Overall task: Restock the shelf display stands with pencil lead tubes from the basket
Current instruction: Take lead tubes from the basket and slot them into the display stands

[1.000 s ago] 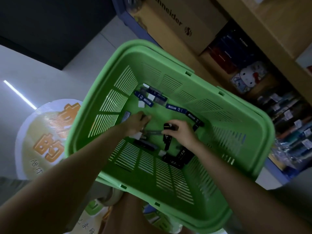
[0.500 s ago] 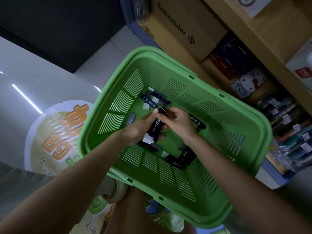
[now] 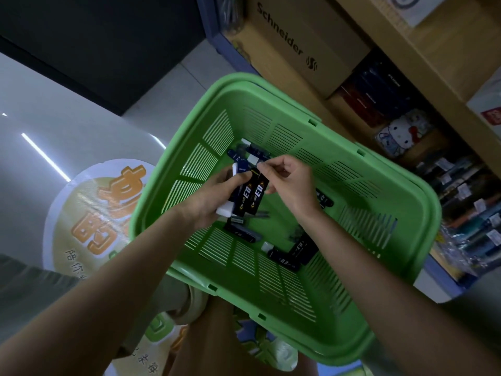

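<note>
Glossy grey floor (image 3: pixel 81 109), wooden shelf (image 3: pixel 439 50), green basket (image 3: pixel 429 210)

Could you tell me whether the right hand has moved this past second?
Yes: against the basket, the right hand has moved from the loose tubes toward the far wall, onto the held tubes.
</note>
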`<state>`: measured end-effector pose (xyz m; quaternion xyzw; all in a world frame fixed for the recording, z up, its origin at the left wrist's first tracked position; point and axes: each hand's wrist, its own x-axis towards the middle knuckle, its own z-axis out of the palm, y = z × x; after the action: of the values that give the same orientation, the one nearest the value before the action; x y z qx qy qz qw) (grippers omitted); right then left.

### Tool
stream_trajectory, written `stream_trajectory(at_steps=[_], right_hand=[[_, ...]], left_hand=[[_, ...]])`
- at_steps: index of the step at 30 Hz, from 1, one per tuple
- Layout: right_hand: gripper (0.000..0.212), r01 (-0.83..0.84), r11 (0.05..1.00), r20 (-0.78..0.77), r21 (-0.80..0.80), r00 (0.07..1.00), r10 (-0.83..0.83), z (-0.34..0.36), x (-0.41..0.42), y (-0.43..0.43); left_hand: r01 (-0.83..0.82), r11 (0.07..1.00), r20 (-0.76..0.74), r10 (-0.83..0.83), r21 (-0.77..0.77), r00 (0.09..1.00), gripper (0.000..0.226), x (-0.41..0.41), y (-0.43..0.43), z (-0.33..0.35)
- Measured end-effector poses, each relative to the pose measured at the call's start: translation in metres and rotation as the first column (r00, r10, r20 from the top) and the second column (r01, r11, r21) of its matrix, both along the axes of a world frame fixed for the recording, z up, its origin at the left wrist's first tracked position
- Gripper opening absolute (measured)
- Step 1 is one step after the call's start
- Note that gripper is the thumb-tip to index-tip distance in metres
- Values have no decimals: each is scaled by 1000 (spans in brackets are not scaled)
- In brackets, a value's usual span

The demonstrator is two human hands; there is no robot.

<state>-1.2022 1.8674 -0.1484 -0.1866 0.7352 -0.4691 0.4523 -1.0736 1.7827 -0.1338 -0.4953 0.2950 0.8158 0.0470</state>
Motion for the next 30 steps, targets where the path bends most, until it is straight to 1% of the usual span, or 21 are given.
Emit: stream_trajectory(at_steps=[2, 4, 6, 8, 10, 11, 12, 13, 14, 15, 16, 17, 18, 20, 21, 22, 24, 27, 28, 29, 30], right_hand=[[9, -31, 1000, 48, 5, 998, 30, 2, -3, 0], [7, -58, 998, 76, 2, 995, 57, 3, -2, -1], [6, -74, 997, 98, -1, 993, 73, 4, 2, -2], [3, -75, 997, 148, -5, 986, 75, 4, 3, -3], [11, -54, 998, 181, -12, 982, 55, -2, -2, -1], [14, -46, 999, 153, 3, 987, 45, -9, -4, 2], [15, -60, 997, 92, 38, 994, 57, -19, -6, 6], [14, -115, 988, 18, 101, 993, 114, -33, -8, 12], [16, -188, 965, -25, 182, 980, 196, -48, -6, 19], [20, -277, 924, -32, 265, 955, 295, -64, -4, 27], [26, -346, 879, 18, 328, 933, 360, -77, 0, 34], [30, -411, 835, 69, 366, 907, 416, -88, 5, 41], [35, -473, 786, 89, 398, 873, 480, -97, 10, 47], [46, -560, 655, -73, 508, 729, 680, -112, 19, 55], [47, -543, 635, -159, 549, 678, 717, -117, 24, 57], [46, -513, 643, -234, 568, 649, 724, -119, 27, 58], [35, -477, 653, -336, 588, 591, 734, -124, 33, 59], [21, -505, 599, -394, 621, 459, 796, -127, 32, 55], [19, -512, 588, -394, 626, 443, 805, -128, 31, 54], [18, -515, 587, -387, 625, 449, 805, -128, 29, 53], [18, -513, 597, -367, 616, 484, 795, -126, 28, 53]], left_hand=[[63, 998, -13, -63, -23, 998, 52, 4, -3, 0], [104, 994, -58, -106, -33, 993, 59, 4, -4, 1], [135, 990, -88, -138, -35, 987, 58, 1, -3, 4], [140, 989, -72, -142, -38, 987, 56, -1, -2, 7], [121, 991, -40, -123, -63, 992, 48, -1, -5, 9], [112, 990, -22, -115, -87, 993, 43, 1, -8, 10], [111, 987, -8, -113, -115, 994, 38, 2, -10, 11], [113, 984, -1, -114, -139, 993, 35, 4, -13, 12], [116, 981, 2, -117, -158, 993, 33, 5, -15, 13], [122, 977, 4, -123, -173, 992, 32, 6, -17, 14], [126, 975, 5, -128, -184, 992, 29, 7, -18, 15], [129, 974, 2, -131, -189, 991, 28, 8, -19, 15], [130, 973, -5, -134, -189, 991, 26, 8, -19, 16], [137, 972, -24, -144, -190, 989, 25, 8, -20, 17], [141, 972, -31, -149, -190, 988, 25, 8, -20, 18], [144, 971, -33, -153, -190, 988, 25, 8, -20, 19], [147, 970, -28, -155, -193, 988, 26, 7, -20, 20], [143, 970, -10, -148, -199, 989, 24, 5, -19, 20], [144, 969, 0, -147, -199, 989, 24, 5, -18, 20], [143, 970, 7, -144, -198, 989, 25, 5, -18, 19], [139, 971, 11, -140, -197, 990, 25, 5, -17, 19]])
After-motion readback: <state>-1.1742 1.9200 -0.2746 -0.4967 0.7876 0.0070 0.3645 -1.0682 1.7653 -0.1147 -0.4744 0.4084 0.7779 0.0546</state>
